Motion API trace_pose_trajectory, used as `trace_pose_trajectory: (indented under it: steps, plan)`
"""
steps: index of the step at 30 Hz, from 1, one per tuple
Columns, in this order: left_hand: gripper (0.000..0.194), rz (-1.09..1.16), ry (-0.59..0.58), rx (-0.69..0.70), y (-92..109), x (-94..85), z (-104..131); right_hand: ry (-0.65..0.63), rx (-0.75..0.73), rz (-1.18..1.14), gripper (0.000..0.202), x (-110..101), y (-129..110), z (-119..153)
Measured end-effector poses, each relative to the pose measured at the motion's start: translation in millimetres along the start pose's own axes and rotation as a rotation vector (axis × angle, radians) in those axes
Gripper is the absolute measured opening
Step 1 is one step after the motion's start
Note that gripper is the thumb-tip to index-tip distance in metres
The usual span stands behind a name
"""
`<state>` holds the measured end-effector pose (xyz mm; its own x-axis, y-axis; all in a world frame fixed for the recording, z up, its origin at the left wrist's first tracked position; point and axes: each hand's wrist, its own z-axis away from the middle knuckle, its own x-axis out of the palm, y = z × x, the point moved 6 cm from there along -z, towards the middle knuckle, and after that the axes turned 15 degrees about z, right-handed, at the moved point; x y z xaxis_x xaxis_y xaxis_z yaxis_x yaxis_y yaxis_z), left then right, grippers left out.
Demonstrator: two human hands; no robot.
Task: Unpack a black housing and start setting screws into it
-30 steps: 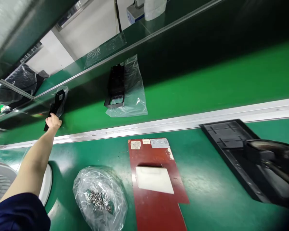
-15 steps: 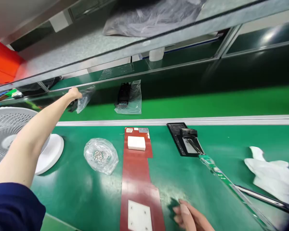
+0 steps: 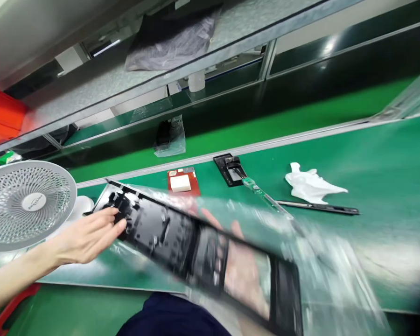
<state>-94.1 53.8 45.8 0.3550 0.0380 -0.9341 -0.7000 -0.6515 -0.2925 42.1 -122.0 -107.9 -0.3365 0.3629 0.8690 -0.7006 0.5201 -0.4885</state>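
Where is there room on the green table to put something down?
The green table is bare right of the crumpled white cloth. It is crowded around the white fan, red board and long black bagged frame.

A long frame in a plastic bag (image 3: 196, 247) lies slantwise across the near edge of the worktop (image 3: 371, 154), the left hand (image 3: 86, 235) at its left end and the right hand (image 3: 243, 273) beneath its middle. A desk fan (image 3: 26, 203) stands at the worktop's left end. Behind the frame lie a pad on a board (image 3: 181, 183), to its right a small tray (image 3: 227, 169), then a crumpled cloth (image 3: 310, 184) with a thin rod (image 3: 318, 206) before it. Beyond the far edge, another bagged part (image 3: 170, 136) rests on the conveyor belt (image 3: 301, 114), under a shelf (image 3: 101, 88).
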Motion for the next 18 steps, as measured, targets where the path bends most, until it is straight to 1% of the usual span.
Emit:
trace_pose_trajectory:
  steps: [1,3,5,6,8,9,10,12,13,14,15,16,17,18]
  plan:
    - [0.047,0.050,-0.032,0.086,13,3.8,-1,-0.004,0.024,0.028,0.057,-1,8,17]
    - [0.035,0.158,-0.058,0.230,29,8.1,-6,-0.005,0.094,0.124,0.067,1,28,54]
    - [0.028,0.259,-0.050,0.343,32,10.1,-15,0.047,0.099,0.260,0.074,1,44,84]
    - [0.026,0.313,-0.028,0.363,29,10.6,-18,0.064,0.093,0.330,0.075,1,50,94]
    - [0.027,0.428,0.015,0.345,14,13.8,-21,0.068,0.111,0.471,0.073,-3,58,103]
    - [0.031,0.457,0.051,0.317,5,16.1,-20,0.071,0.142,0.550,0.070,-7,61,103]
    - [0.039,0.448,0.092,0.268,-4,19.6,-16,0.085,0.173,0.619,0.066,-11,62,99]
    - [0.063,0.327,0.196,0.134,-16,29.1,-5,0.125,0.189,0.699,0.062,-18,58,86]
    - [0.073,0.249,0.269,0.033,-18,34.1,2,0.130,0.169,0.712,0.060,-18,54,77]
    - [0.080,0.200,0.366,-0.105,-18,38.8,11,0.116,0.134,0.717,0.057,-14,49,67]
    - [0.084,0.227,0.478,-0.282,-16,44.1,21,0.083,0.092,0.725,0.054,-8,45,57]
    - [0.085,0.290,0.614,-0.498,-13,50.4,34,0.042,0.046,0.744,0.051,-1,42,48]
    - [0.079,0.469,0.752,-0.756,-9,61.7,48,0.005,-0.001,0.774,0.047,7,41,38]
    - [0.067,0.769,0.846,-0.996,-2,80.9,60,-0.021,-0.052,0.811,0.045,15,41,28]
